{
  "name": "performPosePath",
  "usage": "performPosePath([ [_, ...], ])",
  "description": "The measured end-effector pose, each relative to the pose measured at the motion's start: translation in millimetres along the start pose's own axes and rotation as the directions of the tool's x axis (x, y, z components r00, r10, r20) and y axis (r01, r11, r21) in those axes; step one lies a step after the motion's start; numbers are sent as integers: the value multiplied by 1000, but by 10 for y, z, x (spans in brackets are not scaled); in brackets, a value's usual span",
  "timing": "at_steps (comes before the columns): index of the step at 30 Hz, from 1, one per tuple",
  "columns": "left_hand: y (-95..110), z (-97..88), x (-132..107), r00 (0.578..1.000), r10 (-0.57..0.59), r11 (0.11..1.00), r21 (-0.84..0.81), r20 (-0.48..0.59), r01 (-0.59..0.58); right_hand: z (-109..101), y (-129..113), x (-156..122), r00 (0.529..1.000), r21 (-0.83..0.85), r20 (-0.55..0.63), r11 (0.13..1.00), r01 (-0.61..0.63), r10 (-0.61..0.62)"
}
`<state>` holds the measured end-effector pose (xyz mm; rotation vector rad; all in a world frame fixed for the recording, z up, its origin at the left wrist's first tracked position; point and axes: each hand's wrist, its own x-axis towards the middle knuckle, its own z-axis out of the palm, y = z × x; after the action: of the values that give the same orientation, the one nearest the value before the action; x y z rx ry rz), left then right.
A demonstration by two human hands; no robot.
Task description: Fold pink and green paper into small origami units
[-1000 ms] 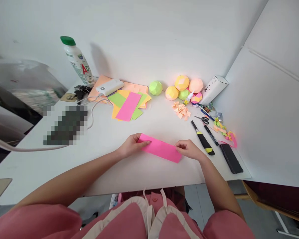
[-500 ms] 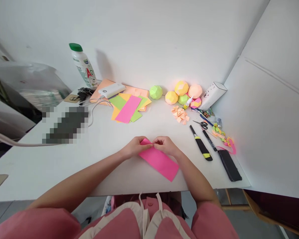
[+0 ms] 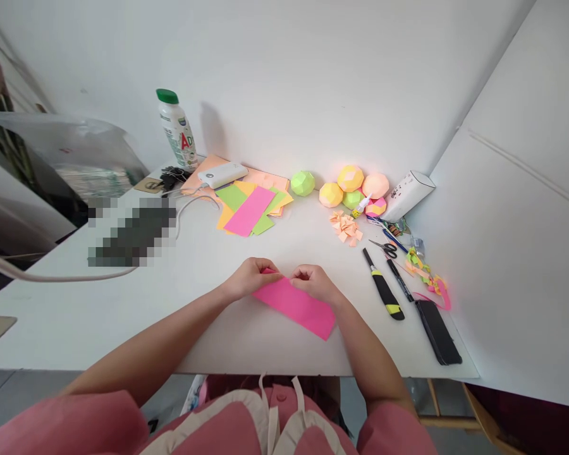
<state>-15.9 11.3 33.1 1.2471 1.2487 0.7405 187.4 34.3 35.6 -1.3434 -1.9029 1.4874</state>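
A bright pink paper strip point(image 3: 296, 308) lies slanted over the white table in front of me, its near end toward the lower right. My left hand point(image 3: 253, 277) pinches the strip's upper left end between thumb and fingers. At the strip's far long edge, my right hand point(image 3: 313, 282) has its thumb and fingertips pressed together on the paper. A small gap separates the two hands. Behind them lies a pile of coloured paper, with a pink sheet point(image 3: 250, 212) on top.
Faceted paper balls point(image 3: 351, 179) and peach paper pieces point(image 3: 346, 228) sit at the back. On the right lie scissors point(image 3: 389, 250), a utility knife point(image 3: 385, 291), a marker point(image 3: 400, 280) and a black case point(image 3: 439, 332). A bottle point(image 3: 177, 133) and power bank point(image 3: 222, 174) stand back left.
My left hand has slid a little left along with the strip's end, and the hands are slightly farther apart. The strip lies at a flatter slant. The camera view has shifted a little.
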Motion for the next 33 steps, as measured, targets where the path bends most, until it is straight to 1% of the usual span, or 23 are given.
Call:
performPosePath([
  [3,-27,-142,6,997,-62,993,-104,-49,56,-75,42,-13,1000,-23,-3,1000,-20,20],
  [6,-21,-288,26,990,-108,979,-185,-93,89,-204,92,-44,999,-42,-24,999,-24,23],
  [10,-14,-386,51,989,-102,968,-240,-110,74,-461,175,-132,996,-79,-83,996,-33,26],
  [12,-15,-387,54,989,-96,965,-254,-115,64,-586,210,-182,991,-108,-135,994,-37,22],
  [14,-18,-357,49,986,-95,964,-261,-134,58,-652,222,-215,971,-143,-237,989,-28,-7],
  [16,-22,-289,33,985,-93,965,-256,-144,54,-612,203,-221,928,-179,-366,984,-5,-62],
  [17,-27,-242,21,986,-88,967,-250,-141,50,-548,184,-214,903,-206,-415,978,25,-110],
  [18,-34,-186,6,988,-78,970,-241,-135,43,-458,161,-202,883,-238,-439,969,62,-164],
  [19,-43,-126,-12,990,-63,973,-230,-128,32,-350,138,-188,873,-273,-430,955,116,-229],
  [20,-52,-66,-31,991,-45,976,-215,-124,17,-234,117,-176,857,-370,-364,902,225,-363],
  [21,-61,-10,-52,992,-19,981,-192,-121,-4,-121,98,-166,846,-439,-291,848,297,-447],
  [22,-68,37,-72,994,-2,986,-165,-107,-16,-22,85,-162,849,-479,-237,817,322,-473],
  [24,-76,94,-106,996,12,995,-101,-83,-20,112,71,-167,872,-517,-158,791,327,-464],
  [26,-78,101,-123,998,16,999,-47,-65,-19,157,70,-183,886,-534,-100,776,336,-452],
  [27,-78,93,-125,998,22,999,-24,-59,-23,157,73,-191,883,-550,-75,757,351,-464],
  [29,-85,69,-120,997,56,998,20,-48,-55,149,79,-199,856,-616,-36,686,387,-515],
  [31,-99,53,-109,993,116,991,69,-27,-114,159,91,-195,823,-699,1,588,407,-568],
  [33,-117,54,-103,983,184,976,112,20,-185,195,110,-181,795,-758,43,498,421,-606],
])
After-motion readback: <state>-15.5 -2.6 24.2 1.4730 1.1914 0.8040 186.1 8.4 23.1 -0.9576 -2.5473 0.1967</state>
